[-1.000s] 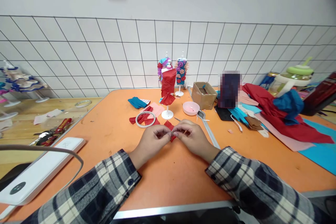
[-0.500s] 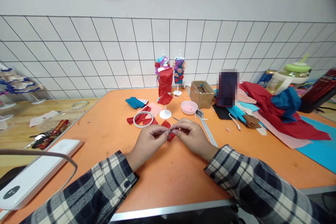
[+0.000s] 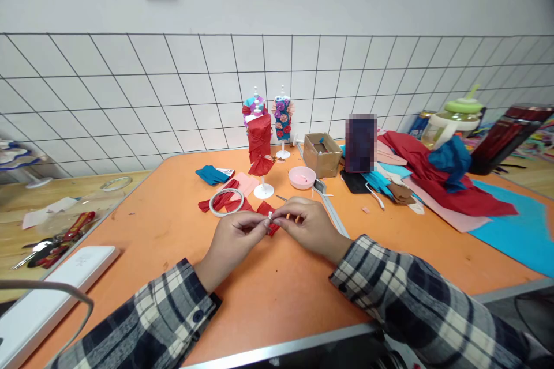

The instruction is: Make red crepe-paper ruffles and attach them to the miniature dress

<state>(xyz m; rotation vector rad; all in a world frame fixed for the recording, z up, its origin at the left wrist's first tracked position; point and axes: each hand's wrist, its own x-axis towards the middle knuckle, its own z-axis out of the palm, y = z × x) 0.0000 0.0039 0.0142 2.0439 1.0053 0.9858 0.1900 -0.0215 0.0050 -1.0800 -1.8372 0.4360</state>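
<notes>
In the head view, the person's left hand (image 3: 236,239) and right hand (image 3: 309,228) meet in front of the chest, above the orange tabletop (image 3: 268,300). The thumb and forefinger of the left hand are pinched together on a small white piece (image 3: 270,215) of soft-looking material. The right thumb and forefinger are closed on it also, from the other side. What the piece exactly is cannot be told, because the fingertips cover most of it.

What has changed is small. A half second ago only a pale speck is seen at the fingertips; now the white end stands up clearly above them. The whole scene also sits more to the left, so the head has apparently turned a little to the right. The two hands remain joined in almost the same pose.

For the work, this probably means that the piece is being turned or shaped between the fingers, and this fine step is not finished. Just behind the fingertips lies a crumpled red paper piece (image 3: 265,207), which seems untouched by them. The white dress form wrapped in red crinkled paper (image 3: 259,141) stands upright farther back, apart from both hands, in the same place on the table.
</notes>
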